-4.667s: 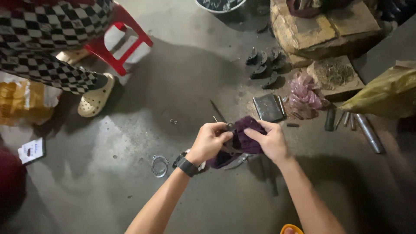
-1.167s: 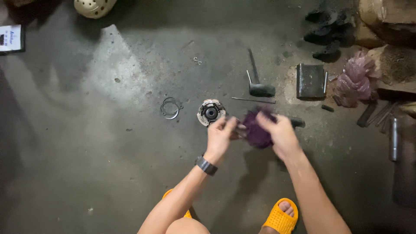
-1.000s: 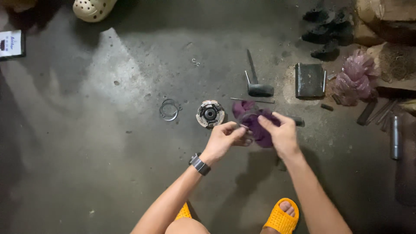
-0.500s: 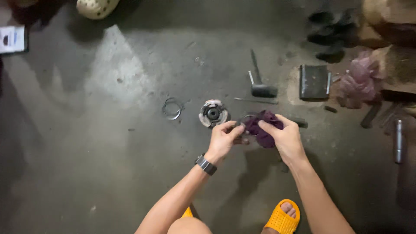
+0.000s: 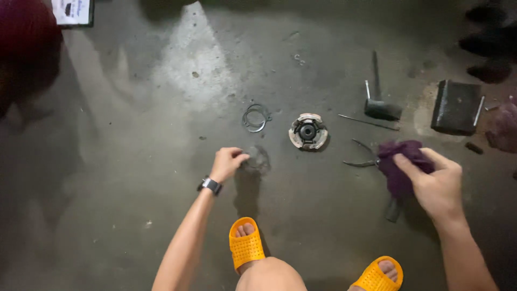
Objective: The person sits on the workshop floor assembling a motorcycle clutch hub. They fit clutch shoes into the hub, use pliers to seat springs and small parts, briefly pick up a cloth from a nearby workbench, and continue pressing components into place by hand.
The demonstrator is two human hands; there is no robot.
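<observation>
Nearest the camera are a bare knee and two orange slippers [image 5: 246, 246] planted on the grey concrete floor [image 5: 134, 161].

Just beyond them, the left hand [image 5: 227, 163], with a dark watch [image 5: 210, 185] on its wrist, reaches down to the floor. Its fingers are curled together, pinching the edge of a small round metal part [image 5: 258, 158] that is blurred; whether the part rests on the floor or is just above it cannot be told.

To the right, well apart from the left, the right hand [image 5: 436, 183] is closed around a purple rag [image 5: 399, 164], bunched up in its grip with the thumb pressed on top. A dark handle-like piece [image 5: 392, 209] pokes out below the rag. Just left of the rag, a pair of pliers [image 5: 360, 155] lies on the floor, its handles spread.

Further out, between the two hands, sits a round metal disc [image 5: 308, 131] with a dark hub and pale pads around its rim. Left of it lie thin wire rings [image 5: 256, 117], overlapping each other.

Beyond the pliers are a thin rod [image 5: 368, 122] and a hammer [image 5: 378, 102] with its handle pointing away. To the right lies a dark rectangular block [image 5: 456, 106], and at the frame edge a reddish bundle [image 5: 503, 126]. At the far top left lies a white card [image 5: 72, 11].
</observation>
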